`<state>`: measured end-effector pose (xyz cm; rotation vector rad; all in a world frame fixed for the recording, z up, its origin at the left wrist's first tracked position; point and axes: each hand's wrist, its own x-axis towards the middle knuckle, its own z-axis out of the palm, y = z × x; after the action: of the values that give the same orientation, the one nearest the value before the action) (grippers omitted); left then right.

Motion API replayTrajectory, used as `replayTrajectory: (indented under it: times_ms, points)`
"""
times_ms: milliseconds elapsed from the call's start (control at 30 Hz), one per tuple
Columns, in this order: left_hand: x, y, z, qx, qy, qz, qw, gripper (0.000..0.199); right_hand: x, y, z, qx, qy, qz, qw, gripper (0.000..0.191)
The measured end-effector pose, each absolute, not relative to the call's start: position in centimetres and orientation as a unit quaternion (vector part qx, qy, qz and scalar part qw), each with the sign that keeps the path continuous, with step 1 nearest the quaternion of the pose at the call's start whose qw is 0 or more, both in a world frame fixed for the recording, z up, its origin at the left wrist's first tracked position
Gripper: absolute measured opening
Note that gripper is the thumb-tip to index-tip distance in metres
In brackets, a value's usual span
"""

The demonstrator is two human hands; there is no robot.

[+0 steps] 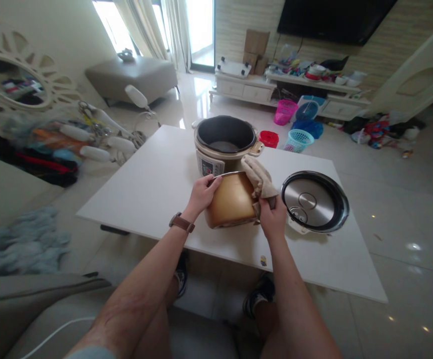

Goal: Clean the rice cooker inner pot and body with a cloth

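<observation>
So the left hand (201, 193) has its fingers pinching the rim of the gold pot (231, 199), thumb on the outside wall. Right hand (273, 215) has its fingers curled around a bunched tan cloth (257, 177), which is up against the pot's right side. The pot sits right between both sets of fingers, wider way running hand to hand, and it looks tipped a bit, base toward the person. Left fingers are on it directly, right ones mostly through the cloth. Can't tell if its bottom touches the surface (149, 189).

Just past the fingertips, on the far side, is the cooker (200, 162), open top up; no clue if the pot touches it. Off to the right of the right fingers, close by, the round lid (310, 202) lies underside up.
</observation>
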<state>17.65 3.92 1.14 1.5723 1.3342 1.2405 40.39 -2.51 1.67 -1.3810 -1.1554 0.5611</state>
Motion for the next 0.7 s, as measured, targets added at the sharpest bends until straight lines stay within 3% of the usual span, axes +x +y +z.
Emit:
replayTrajectory:
  times_ms: [200, 333, 600, 700]
  points:
    - [17.5, 4.4, 0.8, 0.603, 0.508, 0.489, 0.374, 0.053, 42.1, -0.4, -1.5, -0.652, -0.302, 0.301, 0.627, 0.045]
    - [17.7, 4.4, 0.5, 0.599, 0.495, 0.491, 0.395, 0.053, 42.5, 0.1, -2.2, -0.661, -0.263, 0.308, 0.631, 0.048]
    - [18.3, 4.0, 0.5, 0.602, 0.492, 0.490, 0.395, 0.051, 42.1, -2.2, 1.3, -0.628, -0.495, 0.194, 0.568, 0.033]
    - [18.7, 4.0, 0.4, 0.603, 0.495, 0.485, 0.394, 0.052, 41.7, -3.2, 2.9, -0.565, -0.633, 0.126, 0.514, 0.040]
